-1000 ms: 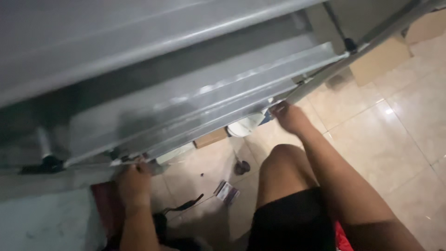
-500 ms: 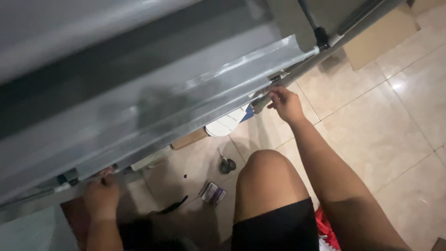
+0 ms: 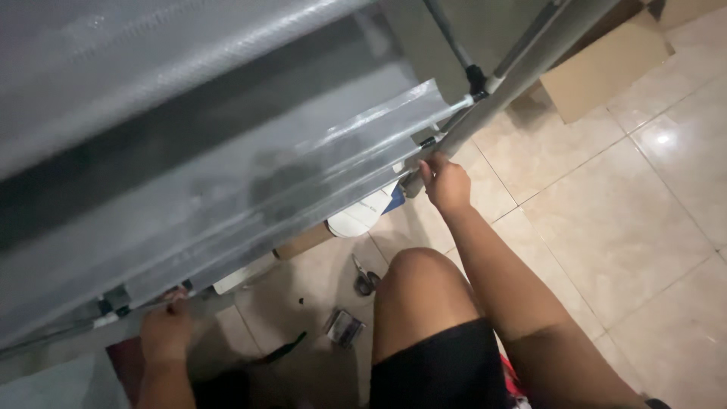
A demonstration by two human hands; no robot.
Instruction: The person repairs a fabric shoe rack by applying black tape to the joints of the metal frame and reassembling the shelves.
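A grey fabric shelf [image 3: 250, 189] on a metal tube frame fills the upper left. It slopes down toward the lower left. My right hand [image 3: 445, 184] grips a grey frame pole [image 3: 485, 106] at the shelf's right corner, beside a black plastic joint [image 3: 475, 78]. My left hand [image 3: 165, 329] holds the shelf's lower edge at its left corner, fingers curled around the tube. My bare knee [image 3: 420, 291] and black shorts sit between the two arms.
On the beige tiled floor [image 3: 644, 227] under the shelf lie scissors [image 3: 365, 280], a small packet [image 3: 344, 327], a white round object [image 3: 362, 220] and a black strap [image 3: 284, 350]. A flat cardboard piece [image 3: 606, 64] lies at the upper right.
The view has shifted, so the shelf and both hands sit further right and lower in frame. My right hand has slid along to the corner pole. My left hand stays on the lower edge.
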